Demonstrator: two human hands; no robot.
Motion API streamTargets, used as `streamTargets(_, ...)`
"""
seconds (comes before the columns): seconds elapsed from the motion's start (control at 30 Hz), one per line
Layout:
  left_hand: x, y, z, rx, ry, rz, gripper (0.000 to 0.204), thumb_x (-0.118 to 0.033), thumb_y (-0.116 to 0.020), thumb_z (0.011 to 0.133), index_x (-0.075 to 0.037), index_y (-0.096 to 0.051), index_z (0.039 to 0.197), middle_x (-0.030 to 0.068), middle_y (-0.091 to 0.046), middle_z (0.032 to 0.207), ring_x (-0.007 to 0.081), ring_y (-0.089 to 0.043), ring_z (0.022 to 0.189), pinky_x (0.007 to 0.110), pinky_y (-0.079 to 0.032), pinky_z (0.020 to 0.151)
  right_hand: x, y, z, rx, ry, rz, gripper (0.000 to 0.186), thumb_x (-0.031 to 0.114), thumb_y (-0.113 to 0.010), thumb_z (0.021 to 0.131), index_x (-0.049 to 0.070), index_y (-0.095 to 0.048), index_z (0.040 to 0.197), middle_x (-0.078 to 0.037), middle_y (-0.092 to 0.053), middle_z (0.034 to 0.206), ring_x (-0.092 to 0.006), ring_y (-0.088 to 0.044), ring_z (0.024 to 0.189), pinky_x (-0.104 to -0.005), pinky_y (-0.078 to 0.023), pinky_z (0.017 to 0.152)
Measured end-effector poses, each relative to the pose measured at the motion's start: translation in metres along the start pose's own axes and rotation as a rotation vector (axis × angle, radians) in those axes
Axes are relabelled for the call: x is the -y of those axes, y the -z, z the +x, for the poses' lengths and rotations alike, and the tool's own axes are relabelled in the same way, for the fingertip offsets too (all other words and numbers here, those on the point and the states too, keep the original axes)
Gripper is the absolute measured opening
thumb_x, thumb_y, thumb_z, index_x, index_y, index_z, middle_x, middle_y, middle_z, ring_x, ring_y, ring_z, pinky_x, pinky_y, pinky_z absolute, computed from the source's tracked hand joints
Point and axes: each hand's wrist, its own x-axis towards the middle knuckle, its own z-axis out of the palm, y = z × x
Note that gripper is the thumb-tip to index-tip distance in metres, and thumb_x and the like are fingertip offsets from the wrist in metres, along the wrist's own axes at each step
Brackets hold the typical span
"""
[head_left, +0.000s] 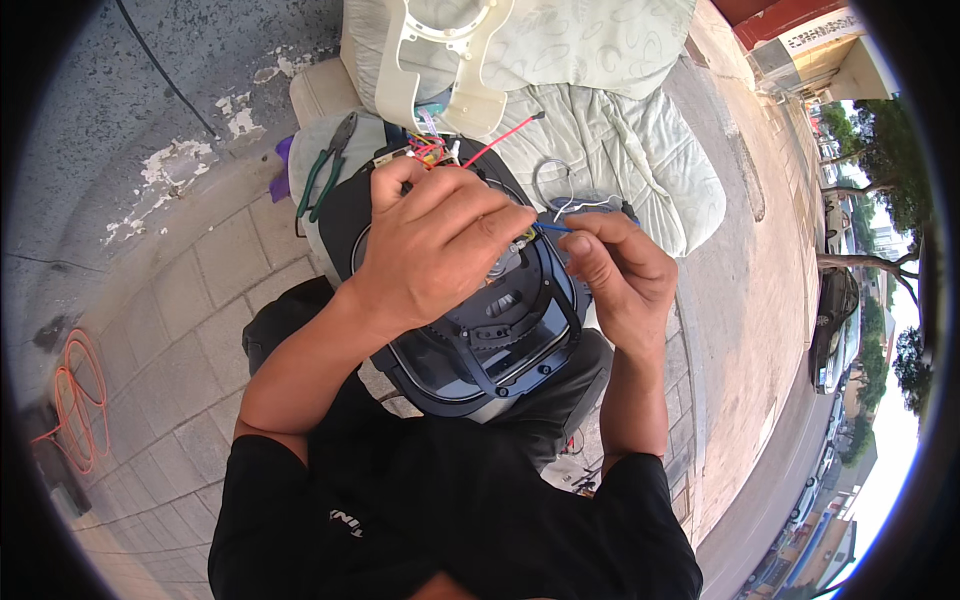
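A short blue wire (553, 227) runs between my two hands. My right hand (632, 275) pinches it between thumb and fingertips. My left hand (435, 240) has its fingers closed at the wire's other end; its grip is partly hidden behind the knuckles. Beneath both hands a black appliance housing (505, 325), rounded and opened up, rests across my lap. A red wire (500, 140) with a dark tip sticks up from a bundle of coloured wires (428, 152) at its far end. White wires (592, 207) lie just beyond my right fingertips.
Dark green-handled pliers (328, 170) lie left of the housing. A cream plastic frame (392, 75) leans on a pale quilted cushion (610, 50) at the back. An orange cable (78, 400) lies coiled at far left on the paving (200, 300). A parked car (836, 315) stands at right.
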Motion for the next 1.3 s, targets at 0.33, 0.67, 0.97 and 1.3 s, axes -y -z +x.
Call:
streamTargets(0.33, 0.049, 0.037, -0.005, -0.156, 0.175, -0.219, 0.033, 0.001, -0.086, 0.086, -0.010, -0.078, 0.116, 0.0009, -0.079, 0.106, 0.0176, -0.071, 0.089, 0.035, -0.044, 0.089, -0.012, 0.000, 0.006, -0.122, 0.010, 0.095, 0.022, 0.019, -0.069, 0.111, -0.002, -0.071, 0.106, -0.003, -0.068, 0.079, -0.0086, -0.059, 0.069, -0.0227, -0.047, 0.065)
streamTargets(0.67, 0.068, 0.044, -0.018, -0.258, 0.553, -0.553, 0.020, 0.000, -0.074, 0.101, 0.002, -0.076, 0.121, 0.0076, -0.076, 0.100, 0.0107, -0.069, 0.085, 0.025, -0.054, 0.078, -0.043, 0.009, 0.036, -0.168, -0.120, 0.424, 0.022, 0.020, -0.068, 0.109, -0.002, -0.070, 0.108, -0.008, -0.066, 0.076, -0.0134, -0.056, 0.059, -0.0259, -0.044, 0.056)
streamTargets(0.97, 0.070, 0.039, -0.015, -0.104, 0.566, -0.532, 0.022, -0.001, -0.078, 0.095, -0.001, -0.078, 0.116, 0.0051, -0.075, 0.099, 0.0128, -0.064, 0.084, 0.029, -0.050, 0.076, -0.053, 0.008, 0.077, -0.125, -0.285, 0.234, 0.023, 0.020, -0.066, 0.108, -0.002, -0.070, 0.109, -0.009, -0.067, 0.079, -0.0154, -0.058, 0.059, -0.0294, -0.045, 0.051)
streamTargets(1.3, 0.086, 0.063, -0.019, 0.156, 0.648, -0.499, 0.044, -0.004, -0.074, 0.090, -0.007, -0.072, 0.134, 0.0056, -0.069, 0.136, 0.0167, -0.062, 0.124, 0.033, -0.045, 0.098, -0.077, 0.010, 0.087, -0.138, -0.385, 0.610, 0.023, 0.024, -0.064, 0.106, 0.002, -0.067, 0.103, -0.014, -0.075, 0.104, -0.0180, -0.060, 0.060, -0.0318, -0.045, 0.051)
